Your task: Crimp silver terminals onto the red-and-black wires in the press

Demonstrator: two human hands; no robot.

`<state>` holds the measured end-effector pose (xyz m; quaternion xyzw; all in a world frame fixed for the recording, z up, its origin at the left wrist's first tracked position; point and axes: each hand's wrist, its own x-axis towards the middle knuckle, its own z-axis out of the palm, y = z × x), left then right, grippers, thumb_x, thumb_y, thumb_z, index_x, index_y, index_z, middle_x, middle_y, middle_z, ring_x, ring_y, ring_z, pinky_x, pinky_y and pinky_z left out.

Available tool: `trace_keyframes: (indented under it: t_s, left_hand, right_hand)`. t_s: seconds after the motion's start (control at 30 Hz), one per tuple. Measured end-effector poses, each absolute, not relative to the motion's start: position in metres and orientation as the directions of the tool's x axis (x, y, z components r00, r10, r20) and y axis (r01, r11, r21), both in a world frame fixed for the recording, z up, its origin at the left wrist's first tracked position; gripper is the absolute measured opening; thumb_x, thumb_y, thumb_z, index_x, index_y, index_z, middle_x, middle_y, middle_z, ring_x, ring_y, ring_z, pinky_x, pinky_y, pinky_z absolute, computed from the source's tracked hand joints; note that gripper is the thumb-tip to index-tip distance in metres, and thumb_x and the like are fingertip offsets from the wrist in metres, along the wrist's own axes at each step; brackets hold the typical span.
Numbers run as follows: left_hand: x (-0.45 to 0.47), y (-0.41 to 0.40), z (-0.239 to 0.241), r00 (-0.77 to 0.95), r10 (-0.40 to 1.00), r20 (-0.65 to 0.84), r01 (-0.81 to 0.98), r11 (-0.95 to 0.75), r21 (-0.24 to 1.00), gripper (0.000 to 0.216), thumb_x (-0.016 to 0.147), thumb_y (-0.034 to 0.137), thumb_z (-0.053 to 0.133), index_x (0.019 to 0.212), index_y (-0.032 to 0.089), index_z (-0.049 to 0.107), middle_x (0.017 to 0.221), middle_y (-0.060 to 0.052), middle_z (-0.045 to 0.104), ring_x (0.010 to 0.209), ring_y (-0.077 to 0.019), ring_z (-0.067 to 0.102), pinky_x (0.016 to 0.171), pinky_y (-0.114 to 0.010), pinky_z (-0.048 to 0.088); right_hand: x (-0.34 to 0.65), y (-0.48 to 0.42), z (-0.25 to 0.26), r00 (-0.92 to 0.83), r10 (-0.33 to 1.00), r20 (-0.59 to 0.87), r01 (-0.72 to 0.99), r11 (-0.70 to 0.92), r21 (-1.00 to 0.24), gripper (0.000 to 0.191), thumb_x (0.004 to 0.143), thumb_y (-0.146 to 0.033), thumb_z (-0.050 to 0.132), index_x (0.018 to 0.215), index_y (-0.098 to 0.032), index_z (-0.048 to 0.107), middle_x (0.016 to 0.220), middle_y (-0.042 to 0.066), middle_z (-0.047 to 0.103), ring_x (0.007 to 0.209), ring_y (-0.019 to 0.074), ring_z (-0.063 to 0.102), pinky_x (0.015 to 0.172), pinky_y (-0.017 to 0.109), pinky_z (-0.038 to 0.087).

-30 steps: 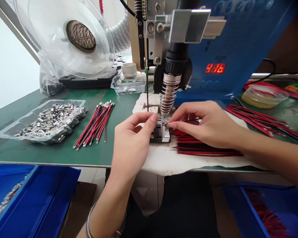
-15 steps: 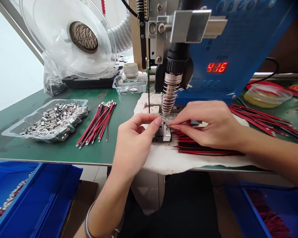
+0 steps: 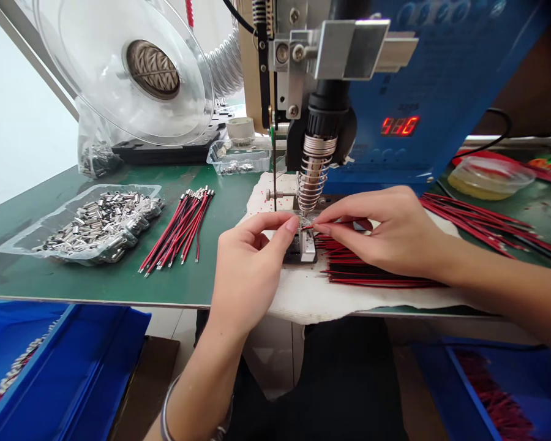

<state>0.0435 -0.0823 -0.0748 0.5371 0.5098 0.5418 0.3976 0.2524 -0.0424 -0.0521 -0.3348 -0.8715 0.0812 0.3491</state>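
Observation:
My left hand [image 3: 250,269] is closed in a pinch at the small metal fixture [image 3: 308,246], thumb against forefinger. What lies between those fingertips is hidden. From the other side my right hand [image 3: 386,229] pinches a thin red wire [image 3: 308,227], its end over the fixture and close to the left fingertips. Directly above both sets of fingertips is the spring-wrapped tip [image 3: 314,177] of a soldering machine. A row of red and black wires [image 3: 371,277] lies under my right hand on a white cloth [image 3: 307,303].
Small metal connectors fill a clear tray [image 3: 103,223] on the left. Beside it lies a bundle of wires with metal ends [image 3: 177,233]. The blue machine housing [image 3: 395,159] stands behind. More wires [image 3: 477,223] lie at right; blue bins [image 3: 87,367] sit below the table.
My right fingertips have shifted slightly up and left with the red wire, nearer the left fingertips. My left hand stays almost where it was.

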Motion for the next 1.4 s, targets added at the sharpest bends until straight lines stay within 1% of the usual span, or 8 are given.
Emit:
trace_keyframes:
  t_s: [0.17,0.37,0.5,0.6,0.77,0.87,1.17,1.4]
  left_hand:
    - [0.043,-0.0811,-0.0754,-0.102,0.977,0.189,0.125,-0.176,0.976,0.03,0.09,0.051,0.08,0.094,0.022,0.084,0.082,-0.004,0.078,0.067,-0.0172,0.063,0.058,-0.029,0.043]
    - [0.0429,-0.0803,-0.0764,-0.108,0.969,0.221,0.126,-0.207,0.97,0.025,0.09,0.046,0.083,0.099,0.022,0.083,0.096,-0.005,0.081,0.072,-0.0161,0.064,0.057,-0.027,0.041]
    - [0.0432,-0.0808,-0.0758,-0.119,0.972,0.203,0.136,-0.187,0.973,0.023,0.09,0.046,0.082,0.093,0.023,0.082,0.083,-0.002,0.077,0.067,-0.0146,0.06,0.056,-0.027,0.038]
    - [0.0437,-0.0812,-0.0745,-0.134,0.968,0.21,0.163,-0.188,0.969,0.026,0.089,0.048,0.083,0.091,0.023,0.084,0.079,-0.003,0.075,0.064,-0.0147,0.057,0.055,-0.028,0.036]
    - [0.0451,-0.0818,-0.0734,-0.178,0.965,0.193,0.171,-0.163,0.972,0.022,0.085,0.044,0.086,0.087,0.023,0.085,0.079,-0.003,0.076,0.063,-0.0154,0.059,0.053,-0.028,0.036]
    - [0.0453,-0.0821,-0.0735,-0.183,0.965,0.189,0.172,-0.158,0.972,0.02,0.085,0.044,0.086,0.088,0.024,0.087,0.082,-0.003,0.079,0.065,-0.0151,0.061,0.054,-0.027,0.037]
    - [0.0458,-0.0837,-0.0735,-0.206,0.961,0.187,0.178,-0.151,0.972,0.012,0.084,0.039,0.087,0.086,0.027,0.088,0.084,-0.002,0.081,0.067,-0.0127,0.063,0.056,-0.023,0.039]
    - [0.0467,-0.0842,-0.0741,-0.222,0.958,0.182,0.173,-0.145,0.974,0.01,0.083,0.038,0.088,0.084,0.028,0.089,0.083,-0.002,0.081,0.067,-0.0124,0.065,0.057,-0.022,0.041]
  right_hand:
    - [0.251,-0.0443,-0.0515,-0.497,0.69,0.526,0.537,0.721,-0.438,0.014,0.098,-0.031,0.072,0.087,-0.026,0.079,0.071,0.0,0.075,0.058,0.0173,0.065,0.06,0.035,0.049]
    - [0.251,-0.0445,-0.0523,-0.488,0.698,0.524,0.537,0.713,-0.45,0.016,0.098,-0.031,0.072,0.085,-0.025,0.077,0.068,0.0,0.073,0.057,0.0168,0.063,0.058,0.034,0.046]
    - [0.2507,-0.0456,-0.0517,-0.487,0.688,0.538,0.535,0.722,-0.438,0.014,0.098,-0.027,0.072,0.084,-0.023,0.076,0.068,-0.001,0.073,0.056,0.0152,0.061,0.058,0.033,0.045]
    - [0.251,-0.0462,-0.0512,-0.486,0.697,0.527,0.546,0.713,-0.44,0.015,0.098,-0.03,0.072,0.085,-0.024,0.076,0.067,-0.001,0.072,0.054,0.0147,0.059,0.058,0.033,0.044]
    - [0.251,-0.0464,-0.0514,-0.483,0.702,0.523,0.55,0.708,-0.442,0.016,0.099,-0.029,0.072,0.086,-0.022,0.077,0.066,-0.001,0.07,0.055,0.0144,0.059,0.06,0.033,0.044]
    - [0.2496,-0.0468,-0.0516,-0.475,0.702,0.531,0.554,0.707,-0.438,0.015,0.098,-0.029,0.072,0.086,-0.022,0.077,0.066,-0.001,0.071,0.053,0.0133,0.057,0.058,0.032,0.043]
    - [0.2457,-0.0505,-0.051,-0.401,0.754,0.52,0.563,0.651,-0.509,0.014,0.094,-0.028,0.075,0.084,-0.021,0.079,0.065,-0.003,0.072,0.052,0.0111,0.056,0.052,0.029,0.04]
    - [0.2439,-0.0512,-0.0517,-0.386,0.765,0.516,0.552,0.64,-0.534,0.014,0.095,-0.029,0.076,0.083,-0.021,0.079,0.064,-0.004,0.071,0.051,0.0101,0.054,0.053,0.028,0.043]
